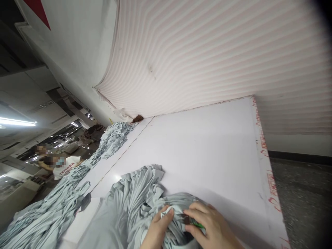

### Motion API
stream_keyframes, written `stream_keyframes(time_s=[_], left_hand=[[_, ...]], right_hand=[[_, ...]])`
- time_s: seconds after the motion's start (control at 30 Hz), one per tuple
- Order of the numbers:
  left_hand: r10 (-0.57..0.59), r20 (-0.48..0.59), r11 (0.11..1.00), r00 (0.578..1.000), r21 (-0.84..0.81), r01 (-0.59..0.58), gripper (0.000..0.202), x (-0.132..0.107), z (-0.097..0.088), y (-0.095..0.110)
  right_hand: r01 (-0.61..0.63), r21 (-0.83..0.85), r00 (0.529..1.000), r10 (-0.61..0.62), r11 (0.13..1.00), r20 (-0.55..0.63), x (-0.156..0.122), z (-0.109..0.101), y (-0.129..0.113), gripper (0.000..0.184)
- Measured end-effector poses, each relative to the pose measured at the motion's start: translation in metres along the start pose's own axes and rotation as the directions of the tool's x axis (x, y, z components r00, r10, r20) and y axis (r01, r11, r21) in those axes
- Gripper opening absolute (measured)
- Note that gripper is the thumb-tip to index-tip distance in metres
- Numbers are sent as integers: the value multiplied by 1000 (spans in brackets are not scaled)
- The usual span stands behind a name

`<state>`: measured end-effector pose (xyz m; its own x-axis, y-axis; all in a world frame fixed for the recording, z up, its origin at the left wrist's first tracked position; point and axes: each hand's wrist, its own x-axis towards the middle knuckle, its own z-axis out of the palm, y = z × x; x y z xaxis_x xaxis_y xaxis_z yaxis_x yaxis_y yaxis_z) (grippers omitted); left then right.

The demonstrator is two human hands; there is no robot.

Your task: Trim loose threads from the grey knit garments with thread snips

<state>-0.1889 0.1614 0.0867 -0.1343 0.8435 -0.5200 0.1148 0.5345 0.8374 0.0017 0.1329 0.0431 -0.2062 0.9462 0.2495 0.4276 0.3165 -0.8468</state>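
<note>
My left hand pinches a fold of the pale grey-green cloth bunched on the white table, thumb pressed on the fabric. My right hand is closed around a small green-handled tool, likely snips, held against the same bunch of cloth. Both hands sit at the bottom edge of the view, close together over the crumpled fabric.
More heaps of the same cloth run along the table's left side to a far pile. A striped pinkish sheet hangs behind the table. Other people stand at far left. Dark floor lies right of the table edge.
</note>
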Motion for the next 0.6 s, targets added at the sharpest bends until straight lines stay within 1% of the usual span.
stream_keyframes(time_s=[0.1, 0.17, 0.2, 0.23, 0.27, 0.3, 0.33, 0.37, 0.4, 0.43, 0.47, 0.5, 0.53, 0.57, 0.6], left_hand=[[-9, 0, 1000, 1000, -28, 9, 61, -2, 2, 1], [-15, 10, 1000, 1000, -24, 15, 58, -3, 4, 1], [2, 29, 1000, 1000, 9, -2, 54, -4, 4, 2], [53, 61, 997, 997, 58, -57, 48, -5, 4, 4], [131, 100, 985, 986, 101, -141, 42, -5, 3, 7], [218, 134, 965, 967, 119, -235, 38, -5, 2, 10], [297, 148, 942, 943, 113, -315, 38, -5, 1, 14], [354, 134, 925, 926, 96, -367, 40, -5, 0, 18], [379, 110, 917, 919, 86, -389, 39, -5, 0, 22], [384, 107, 913, 917, 101, -395, 35, -5, 2, 24], [373, 131, 908, 918, 152, -391, 26, -5, 6, 26], [351, 182, 889, 918, 243, -388, 16, -5, 12, 26], [321, 254, 845, 913, 359, -397, 10, -5, 20, 25], [277, 333, 778, 901, 472, -414, 20, -4, 31, 23], [232, 403, 692, 885, 571, -441, 33, -4, 42, 20]], right_hand=[[-34, 67, 999, 35, 997, -20, 3, 0, 0, 21], [-82, 148, 996, 87, 986, -29, 0, 0, 6, 18], [-110, 175, 992, 118, 978, -36, -4, 1, 12, 18], [-144, 181, 986, 156, 973, -54, -10, 2, 20, 18], [-187, 168, 976, 202, 968, -77, -17, 4, 30, 19], [-242, 139, 960, 257, 960, -106, -26, 6, 42, 20], [-305, 109, 939, 318, 946, -129, -34, 10, 54, 21], [-379, 90, 914, 388, 921, -120, -43, 14, 67, 23], [-447, 94, 888, 454, 890, -73, -50, 18, 78, 23], [-456, 110, 886, 462, 883, -36, -55, 22, 86, 19], [-452, 124, 889, 457, 884, -22, -58, 26, 92, 14], [-435, 151, 897, 442, 888, -17, -59, 30, 95, 10], [-414, 188, 904, 427, 891, -30, -58, 32, 94, 8], [-400, 232, 906, 421, 887, -48, -57, 34, 91, 8], [-388, 282, 906, 420, 878, -62, -55, 34, 87, 8]])
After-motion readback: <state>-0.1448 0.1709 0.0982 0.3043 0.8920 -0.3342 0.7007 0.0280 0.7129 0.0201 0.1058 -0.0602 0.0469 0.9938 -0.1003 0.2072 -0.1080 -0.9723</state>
